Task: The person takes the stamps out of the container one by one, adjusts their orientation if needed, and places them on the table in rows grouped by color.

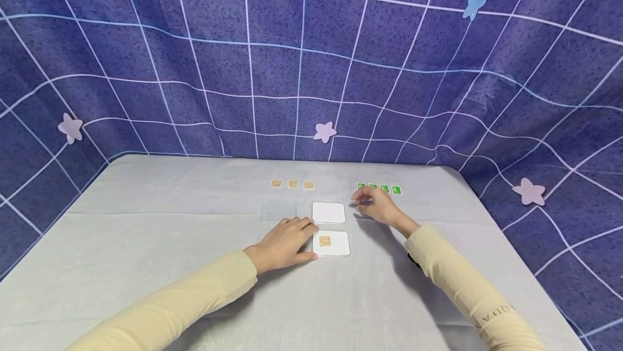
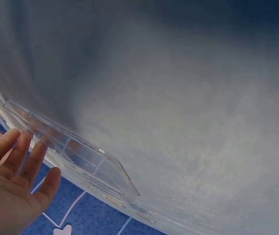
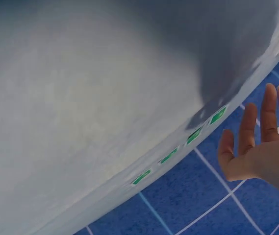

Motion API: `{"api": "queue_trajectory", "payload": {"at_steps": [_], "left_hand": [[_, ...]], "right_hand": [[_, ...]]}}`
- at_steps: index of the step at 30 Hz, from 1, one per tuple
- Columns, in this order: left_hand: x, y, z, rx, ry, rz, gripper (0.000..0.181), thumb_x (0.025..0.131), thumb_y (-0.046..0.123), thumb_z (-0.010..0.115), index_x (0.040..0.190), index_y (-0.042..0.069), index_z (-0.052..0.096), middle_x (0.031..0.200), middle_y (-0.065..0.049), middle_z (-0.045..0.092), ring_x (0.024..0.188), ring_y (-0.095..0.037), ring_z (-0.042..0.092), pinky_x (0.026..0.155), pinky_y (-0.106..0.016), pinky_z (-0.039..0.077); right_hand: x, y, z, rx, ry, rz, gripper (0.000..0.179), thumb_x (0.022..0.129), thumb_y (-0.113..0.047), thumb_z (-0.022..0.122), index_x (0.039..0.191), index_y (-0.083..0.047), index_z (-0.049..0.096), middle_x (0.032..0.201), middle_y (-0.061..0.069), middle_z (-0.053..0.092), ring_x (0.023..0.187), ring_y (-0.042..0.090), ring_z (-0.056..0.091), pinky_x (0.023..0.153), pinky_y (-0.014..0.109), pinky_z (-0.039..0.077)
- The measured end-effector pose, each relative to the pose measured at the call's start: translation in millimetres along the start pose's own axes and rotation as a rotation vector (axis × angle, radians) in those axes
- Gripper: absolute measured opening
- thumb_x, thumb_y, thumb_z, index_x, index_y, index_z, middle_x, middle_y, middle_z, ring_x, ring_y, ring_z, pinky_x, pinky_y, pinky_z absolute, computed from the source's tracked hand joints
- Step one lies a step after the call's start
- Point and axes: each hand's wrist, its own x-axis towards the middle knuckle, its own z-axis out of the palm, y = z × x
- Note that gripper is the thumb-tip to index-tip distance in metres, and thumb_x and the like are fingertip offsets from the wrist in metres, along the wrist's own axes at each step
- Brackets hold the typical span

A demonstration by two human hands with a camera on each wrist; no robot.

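Observation:
My left hand [image 1: 288, 240] lies at the left edge of a white rounded card [image 1: 338, 245] bearing a small tan patterned square [image 1: 325, 241]. Its fingertips and thumb touch that card's edge, and the fingers are spread. Partly under this hand is a clear plate [image 1: 263, 233]; another clear plate [image 1: 278, 210] lies behind it. A plain white card [image 1: 328, 212] sits beyond the patterned one. My right hand [image 1: 378, 205] hovers in front of several small green squares [image 1: 396, 190], fingers loosely bent, with nothing visible in them. In the right wrist view the green squares [image 3: 194, 135] lie apart from the fingers.
Three tan squares [image 1: 293, 184] stand in a row toward the back of the grey cloth-covered table [image 1: 146, 232]. A blue-purple curtain [image 1: 272, 70] with grid lines and star shapes hangs behind the table and along its sides.

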Motion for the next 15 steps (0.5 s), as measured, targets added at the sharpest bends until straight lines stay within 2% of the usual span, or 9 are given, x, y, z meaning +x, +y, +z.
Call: {"api": "queue_trajectory", "payload": {"at_steps": [10, 15], "left_hand": [[0.4, -1.8, 2.6, -0.004, 0.006, 0.0, 0.057, 0.08, 0.048, 0.063, 0.121, 0.01, 0.055, 0.116, -0.004, 0.056, 0.101, -0.02, 0.055, 0.084, -0.038, 0.045], [0.5, -2.0, 2.7, -0.003, 0.013, 0.004, 0.056, 0.08, 0.048, 0.064, 0.12, 0.01, 0.055, 0.115, -0.004, 0.056, 0.101, -0.02, 0.055, 0.084, -0.039, 0.045]], "right_hand": [[-12.1, -17.1, 13.2, 0.017, -0.062, -0.063, 0.023, 0.072, 0.006, 0.064, 0.095, 0.003, 0.062, 0.092, 0.014, 0.065, 0.09, 0.026, 0.061, 0.087, 0.042, 0.049], [-17.1, -25.7, 17.6, 0.029, -0.1, -0.091, 0.022, 0.074, 0.005, 0.064, 0.095, 0.003, 0.062, 0.091, 0.015, 0.065, 0.09, 0.028, 0.061, 0.087, 0.044, 0.048]]}}
